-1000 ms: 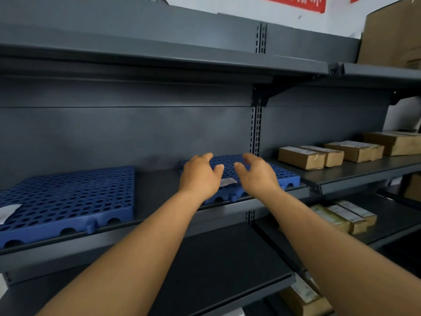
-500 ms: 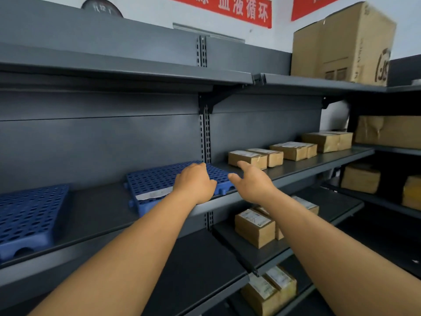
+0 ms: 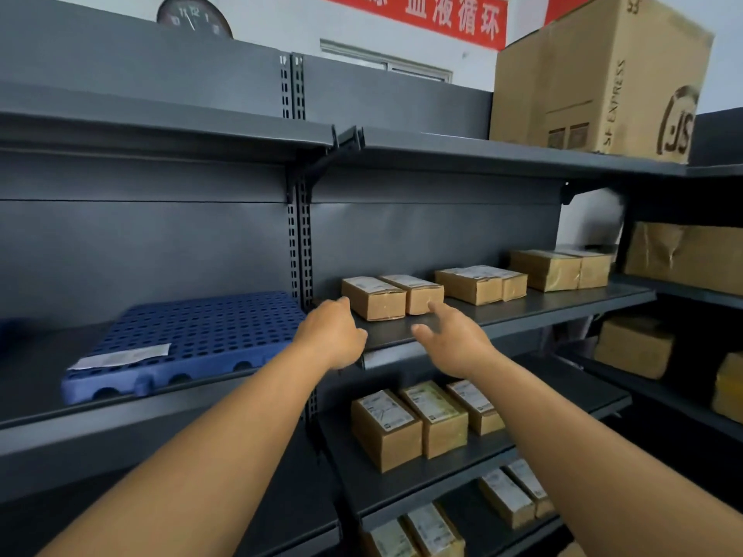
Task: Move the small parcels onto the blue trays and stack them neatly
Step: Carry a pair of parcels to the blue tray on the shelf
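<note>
While both arms stretch toward the grey shelf [image 3: 522, 311], the left hand [image 3: 331, 337] hangs over the shelf's front edge with its fingers curled loosely down, gripping nothing. Beside it the right hand [image 3: 452, 341] is spread, fingers apart and empty, its forefinger reaching up to just short of the nearest small parcels [image 3: 392, 296]; whether it touches them cannot be told. Those two brown parcels lie side by side on the shelf, each with a white label on top, and more pairs of parcels [image 3: 480, 284] follow along the same shelf to the right. Left of the upright post, the blue tray [image 3: 189, 343] sits on the neighbouring shelf section with a white paper slip [image 3: 120, 357] lying on its front left corner and no parcel on it. Below the hands, three labelled boxes [image 3: 426, 422] stand on the lower shelf. Up top, a large cardboard carton [image 3: 599, 78] rests on the highest shelf.
</note>
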Available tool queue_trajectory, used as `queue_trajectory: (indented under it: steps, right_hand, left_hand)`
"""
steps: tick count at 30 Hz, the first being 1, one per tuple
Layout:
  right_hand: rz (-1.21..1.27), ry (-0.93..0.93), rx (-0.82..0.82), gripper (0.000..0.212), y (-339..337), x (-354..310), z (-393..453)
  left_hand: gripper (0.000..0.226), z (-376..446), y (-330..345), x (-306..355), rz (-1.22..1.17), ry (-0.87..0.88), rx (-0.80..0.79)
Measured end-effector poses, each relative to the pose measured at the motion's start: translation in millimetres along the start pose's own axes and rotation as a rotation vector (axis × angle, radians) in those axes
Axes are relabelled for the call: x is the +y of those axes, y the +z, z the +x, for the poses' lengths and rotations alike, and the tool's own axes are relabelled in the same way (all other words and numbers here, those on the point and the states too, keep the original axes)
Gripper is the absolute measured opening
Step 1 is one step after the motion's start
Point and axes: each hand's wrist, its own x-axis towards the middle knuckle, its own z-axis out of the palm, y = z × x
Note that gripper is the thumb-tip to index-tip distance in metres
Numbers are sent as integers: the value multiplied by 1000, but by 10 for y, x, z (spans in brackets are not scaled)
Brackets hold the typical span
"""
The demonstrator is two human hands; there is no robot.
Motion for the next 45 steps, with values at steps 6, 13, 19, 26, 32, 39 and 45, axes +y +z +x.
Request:
queue_trajectory:
  steps: [6,13,19,26,32,39,45]
  right_hand:
    - [71,-11,-5,56,-104,311,325]
    - [171,-5,10,70,-125,456,876]
    - [195,48,55,78,-21,475,1478]
    - [259,129,47,78,215,508,1994]
    - [313,172,6,75,310,536,2270]
    - [345,195,-56,67,365,603,2411]
    - [400,128,-69,52,352,654,2427]
  left_hand:
    - [68,262,195,277,-26,-39,23]
    - [83,852,334,309,-60,-106,30]
    - [80,1426,383,260,-156,-136,60]
    - [76,1868,611,137,-335,-231,25]
    - [56,1983,730,108,-444,-225,-23]
    - [52,1954,736,165,-593,-334,-7]
    - [38,1884,739,332,-754,-407,67]
